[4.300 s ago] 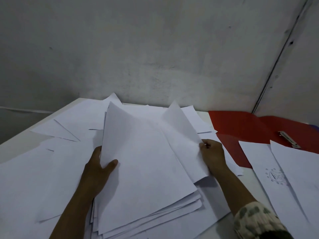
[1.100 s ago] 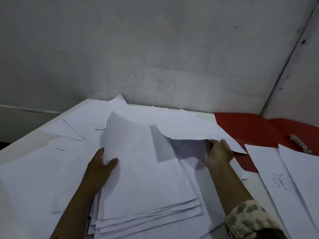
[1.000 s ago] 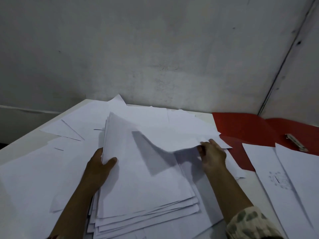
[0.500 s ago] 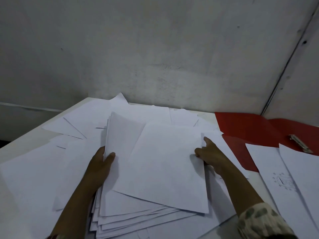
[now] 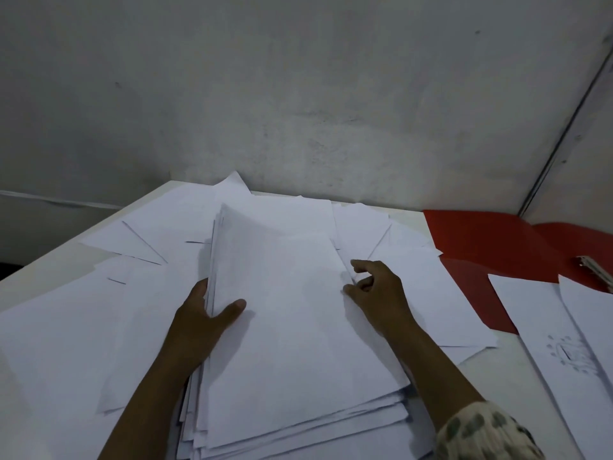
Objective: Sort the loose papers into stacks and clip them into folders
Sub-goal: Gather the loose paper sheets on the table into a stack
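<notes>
The bench (image 5: pixel 49 280) is covered with loose papers (image 5: pixel 139 234) spread to the left and the far side, and each single sheet is light, limp and easy to crease or slide away. In the middle near the person lies the stack (image 5: pixel 292 327), which is thicker and a little stiffer, but its near edges are fanned, so I judge the sheets will slip over each other if it is lifted by one corner. The open red folder (image 5: pixel 491 240) lies at the far right, with its metal clip (image 5: pixel 597 272) on it. The left hand (image 5: pixel 202 317) holds the left edge of the stack, thumb on top. The right hand (image 5: pixel 378 290) rests at its right edge with fingers loosely bent, holding nothing. Taking both long edges together seems the safest hold.
</notes>
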